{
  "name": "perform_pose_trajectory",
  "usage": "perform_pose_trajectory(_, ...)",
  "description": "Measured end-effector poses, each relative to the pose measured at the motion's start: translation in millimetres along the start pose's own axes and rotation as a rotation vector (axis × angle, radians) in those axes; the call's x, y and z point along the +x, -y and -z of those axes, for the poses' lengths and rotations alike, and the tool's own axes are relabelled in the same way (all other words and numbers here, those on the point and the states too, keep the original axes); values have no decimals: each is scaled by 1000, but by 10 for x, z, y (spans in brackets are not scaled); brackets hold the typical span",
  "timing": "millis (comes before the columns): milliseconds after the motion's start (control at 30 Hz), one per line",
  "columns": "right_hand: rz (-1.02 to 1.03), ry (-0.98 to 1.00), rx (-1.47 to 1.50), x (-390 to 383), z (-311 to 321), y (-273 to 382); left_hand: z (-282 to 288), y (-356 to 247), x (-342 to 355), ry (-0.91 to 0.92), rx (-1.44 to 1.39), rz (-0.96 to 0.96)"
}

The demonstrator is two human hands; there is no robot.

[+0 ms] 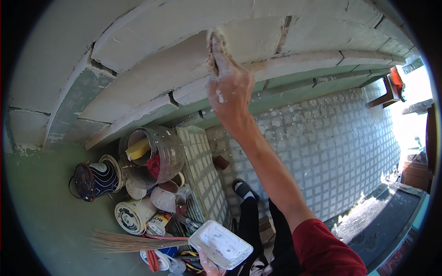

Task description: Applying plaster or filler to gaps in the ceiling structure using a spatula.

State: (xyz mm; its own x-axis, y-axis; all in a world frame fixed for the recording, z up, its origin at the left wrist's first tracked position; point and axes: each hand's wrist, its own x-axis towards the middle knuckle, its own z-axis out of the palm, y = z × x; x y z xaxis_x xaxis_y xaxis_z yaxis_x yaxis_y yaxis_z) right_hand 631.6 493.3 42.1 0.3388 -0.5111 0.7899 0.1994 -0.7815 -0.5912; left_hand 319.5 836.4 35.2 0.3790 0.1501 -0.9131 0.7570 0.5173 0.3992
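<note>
My right hand [231,89], dusted with white, reaches up to the wall. It is closed on a short whitish tool [212,50] with rough brownish edges, perhaps a brush; blur hides its exact kind. The tool is at the pale wall panel [253,39], by a smooth wet-looking patch. Low in the view, my left hand [210,266] grips a white plastic tray [221,244] by its near left edge. White paste is smeared inside the tray. Part of that hand is cut off by the lower edge.
A clear bucket [170,158] holding a yellow sponge [138,149] stands at left, among paint pails [131,218] and a twig broom [122,241]. A tiled ledge [202,170] borders them. White crumbs dot the tiled floor [317,147]; a dark bench [377,230] stands at right.
</note>
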Motion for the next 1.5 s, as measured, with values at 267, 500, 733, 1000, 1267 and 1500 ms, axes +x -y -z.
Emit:
perform_pose_trajectory(267,-380,51,-98,65,414,-192,27,-48,-20,-28,-5,-5)
perform_pose_trajectory(500,61,31,-110,-90,-61,-28,-32,-84,-120,-16,40,-19)
perform_pose_trajectory(733,-371,-125,-71,-180,493,-598,-59,-95,-116,-36,106,-46)
perform_pose_trajectory(1000,-183,6,-15,-88,108,-105,-179,-101,-152,-65,110,-27)
perform_pose_trajectory(1267,-290,-352,285,-229,192,-613,-215,-110,-168,-71,41,-41)
perform_pose_trajectory(1500,-238,47,79,-276,-411,307,-107,-159,-154,-104,24,-43)
